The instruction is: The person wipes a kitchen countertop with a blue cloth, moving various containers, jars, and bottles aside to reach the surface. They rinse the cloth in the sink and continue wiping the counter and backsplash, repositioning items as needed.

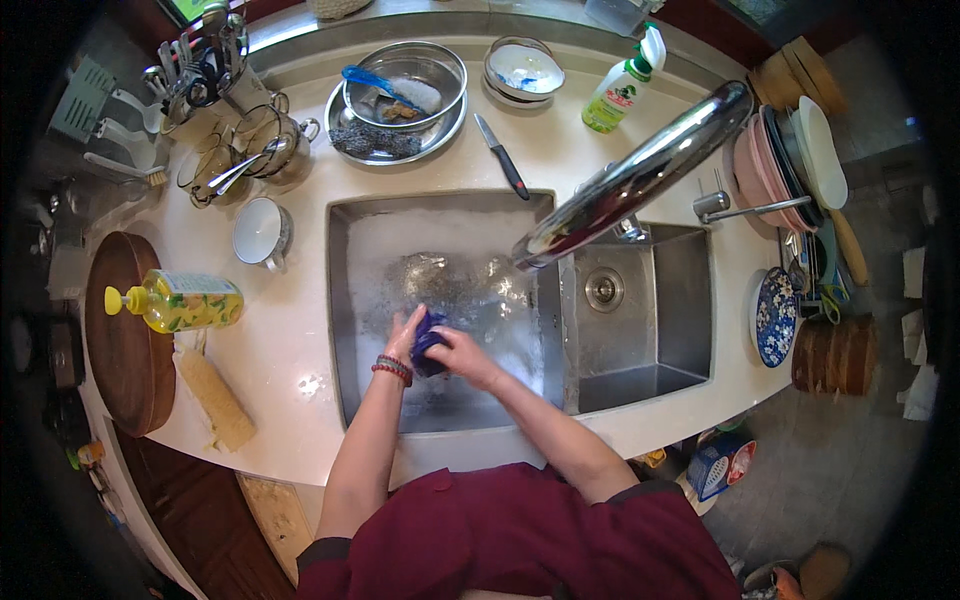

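Both my hands are over the large steel sink basin [346, 315], which holds foamy water [450, 221]. A wet, bunched purple cloth [427, 345] is between them. My left hand [403, 339], with beaded bracelets at its wrist, holds the cloth from the left side, its fingers pointing away from me. From the right, my right hand [463, 355] grips the same cloth with bent fingers. Beneath the water beyond my hands, something shiny [424, 276] shows, too blurred by foam to name.
The chrome faucet [637, 172] slants over the basin. A kitchen knife [504, 159] lies by the sink's back rim, near steel bowls [442, 56] and a spray bottle [615, 97]. At left are a white cup [259, 231], a yellow soap bottle [193, 301] and a loofah [216, 397].
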A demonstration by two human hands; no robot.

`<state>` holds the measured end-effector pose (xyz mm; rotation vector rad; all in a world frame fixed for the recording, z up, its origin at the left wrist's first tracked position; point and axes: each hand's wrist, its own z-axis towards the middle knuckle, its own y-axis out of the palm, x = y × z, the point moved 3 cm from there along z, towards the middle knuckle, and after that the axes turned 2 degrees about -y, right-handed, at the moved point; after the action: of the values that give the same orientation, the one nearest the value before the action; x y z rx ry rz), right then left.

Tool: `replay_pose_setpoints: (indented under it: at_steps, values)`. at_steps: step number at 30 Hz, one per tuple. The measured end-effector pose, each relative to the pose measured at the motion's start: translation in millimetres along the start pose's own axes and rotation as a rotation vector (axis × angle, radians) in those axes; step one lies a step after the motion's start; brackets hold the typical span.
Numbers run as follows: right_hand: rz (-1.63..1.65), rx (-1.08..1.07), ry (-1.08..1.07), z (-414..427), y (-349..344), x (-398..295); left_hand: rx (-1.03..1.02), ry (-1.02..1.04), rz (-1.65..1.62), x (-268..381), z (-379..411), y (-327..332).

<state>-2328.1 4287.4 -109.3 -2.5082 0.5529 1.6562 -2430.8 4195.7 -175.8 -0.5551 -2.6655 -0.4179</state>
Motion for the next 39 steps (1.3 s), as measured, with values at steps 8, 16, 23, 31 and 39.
replay_pose_setpoints:
  at_steps: [8, 16, 23, 31, 39]
  values:
    - [-0.605, 0.702, 0.038, 50, -8, 31, -0.006, 0.167, -0.225, -8, -19, 20]
    - [0.573, 0.554, 0.472, 39, -63, 193, 0.096, 0.356, 0.255, 7, -26, -10]
    - [0.174, 0.116, 0.132, -11, 3, 18, -0.049, 0.075, -0.056, -2, -11, 14]
    - [-0.729, 0.631, 0.022, 42, -9, 36, -0.022, 0.151, -0.230, -2, -17, 31]
    - [-0.313, 0.774, 0.395, 46, -100, 176, 0.048, 0.460, 0.350, -49, 9, -24]
